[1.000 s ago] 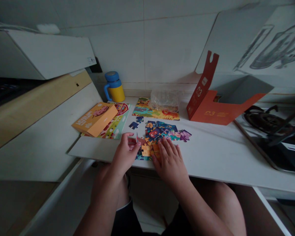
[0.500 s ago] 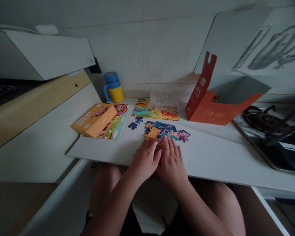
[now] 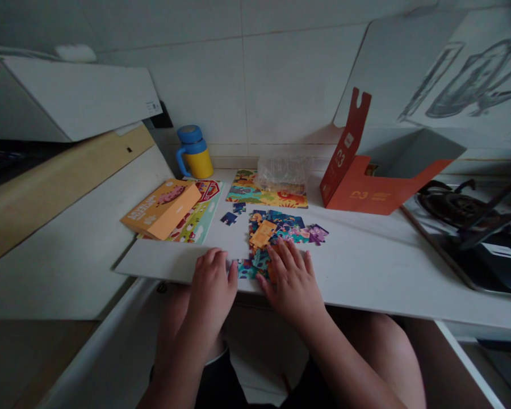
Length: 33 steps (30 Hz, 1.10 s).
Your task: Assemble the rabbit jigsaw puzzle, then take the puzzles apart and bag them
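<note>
Puzzle pieces (image 3: 281, 232) lie in a loose cluster at the centre of the frame on the white table (image 3: 378, 267), with a few more at the table's near edge between the two hands. An orange piece (image 3: 263, 233) rests on top of the cluster at its left side. One blue piece (image 3: 229, 218) sits apart, to the left of the cluster.

Left hand (image 3: 210, 284): palm down at the near edge, lower centre of the frame, fingers extended and close together, gripping nothing. Its fingertips are just beside the near pieces.

Right hand (image 3: 292, 278): palm down just right of the left hand, fingers spread flat, fingertips on the near side of the cluster. It grips nothing that can be seen.

An orange box (image 3: 162, 207) lies left of centre on a printed sheet (image 3: 204, 213). A second sheet (image 3: 255, 194) lies behind the cluster, with a clear bag (image 3: 283, 169) on its far edge. A blue and yellow mug (image 3: 193, 152) stands by the wall. A red carton (image 3: 366, 190), opened, stands right of centre. A stove (image 3: 460, 210) occupies the right edge.
</note>
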Tool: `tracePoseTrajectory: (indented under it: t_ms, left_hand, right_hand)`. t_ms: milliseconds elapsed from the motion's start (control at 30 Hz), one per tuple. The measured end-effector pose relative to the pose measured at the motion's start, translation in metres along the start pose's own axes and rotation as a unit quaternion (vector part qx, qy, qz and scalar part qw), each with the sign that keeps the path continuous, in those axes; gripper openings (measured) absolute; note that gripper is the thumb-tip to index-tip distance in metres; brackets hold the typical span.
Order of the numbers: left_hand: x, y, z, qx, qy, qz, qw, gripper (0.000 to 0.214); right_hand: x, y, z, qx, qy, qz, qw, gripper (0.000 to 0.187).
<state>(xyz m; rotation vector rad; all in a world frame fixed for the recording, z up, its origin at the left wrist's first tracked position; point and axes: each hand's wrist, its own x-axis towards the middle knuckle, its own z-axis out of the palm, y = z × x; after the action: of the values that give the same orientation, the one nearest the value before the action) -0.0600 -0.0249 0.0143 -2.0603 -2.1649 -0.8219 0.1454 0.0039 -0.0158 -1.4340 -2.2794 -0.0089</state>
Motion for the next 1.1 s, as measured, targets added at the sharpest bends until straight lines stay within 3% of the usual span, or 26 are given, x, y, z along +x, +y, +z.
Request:
tracePoseTrajectory:
  t_ms: [200, 467, 567, 667, 800, 933, 1100]
  left_hand:
    - [0.000, -0.009, -0.005, -0.060, -0.039, 0.009, 0.997, 0.013]
    - [0.005, -0.008, -0.007, -0.151, -0.086, -0.055, 0.983, 0.024]
    - [0.001, -0.007, -0.006, -0.138, -0.075, -0.055, 0.986, 0.021]
    - [-0.001, -0.012, -0.009, -0.098, -0.082, -0.015, 0.992, 0.025]
    - [0.011, -0.022, -0.020, -0.067, -0.186, 0.068, 0.978, 0.041]
    - [0.030, -0.026, -0.027, -0.042, -0.254, 0.112, 0.960, 0.026]
    - [0.032, -0.024, -0.024, -0.012, -0.234, 0.163, 0.958, 0.021]
  right_hand:
    - [-0.001, -0.001, -0.001, -0.007, -0.009, 0.007, 1.000, 0.063]
    - [0.000, -0.001, 0.000, -0.001, -0.005, 0.003, 1.000, 0.065]
    - [-0.001, 0.001, 0.002, 0.005, 0.004, 0.002, 1.000, 0.069]
    - [0.001, 0.005, 0.000, 0.010, -0.003, -0.002, 1.000, 0.073]
    - [0.016, 0.010, -0.014, -0.003, -0.055, -0.031, 0.998, 0.068]
    - [0.034, 0.009, -0.031, -0.029, -0.112, -0.077, 0.990, 0.058]
    - [0.042, 0.006, -0.034, -0.060, -0.134, -0.134, 0.980, 0.052]
